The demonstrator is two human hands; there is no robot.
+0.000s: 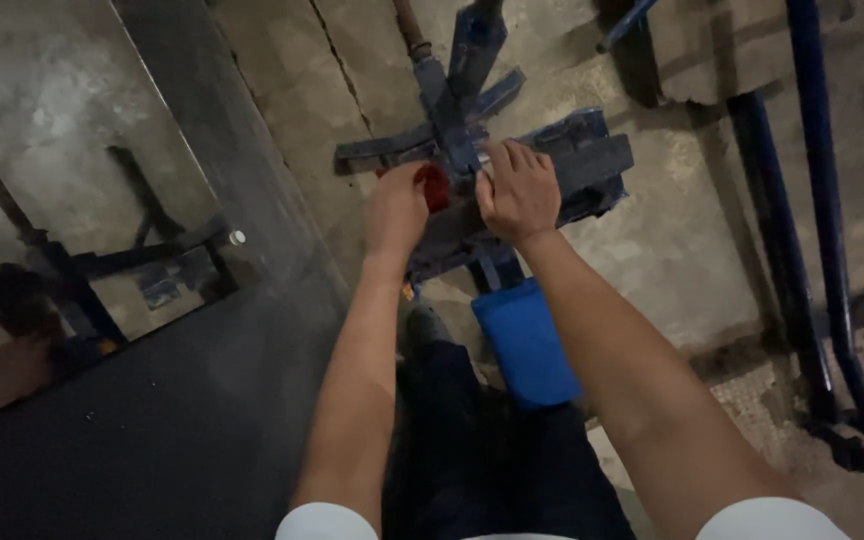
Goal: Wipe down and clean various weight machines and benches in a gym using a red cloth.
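Both hands rest on the metal stand point(482, 150) far ahead, the left hand point(397, 210) just beside the right hand point(520, 192), with a glass pane point(72, 150) at the left.

A blue metal frame point(472, 150) of crossed bars is seen from above, standing on a cracked concrete floor point(672, 240). The left hand point(397, 210) is closed around a small red object point(434, 187) at the middle of the frame, while the right hand point(519, 192) is laid just beside it on the frame, fingers curled over the metal. A blue block-shaped part point(524, 345) is seen below the hands, between the forearms. A glass pane point(72, 200) lies to the left, in which dark bars are reflected. Blue metal tubes point(802, 230) are seen running down the right side.
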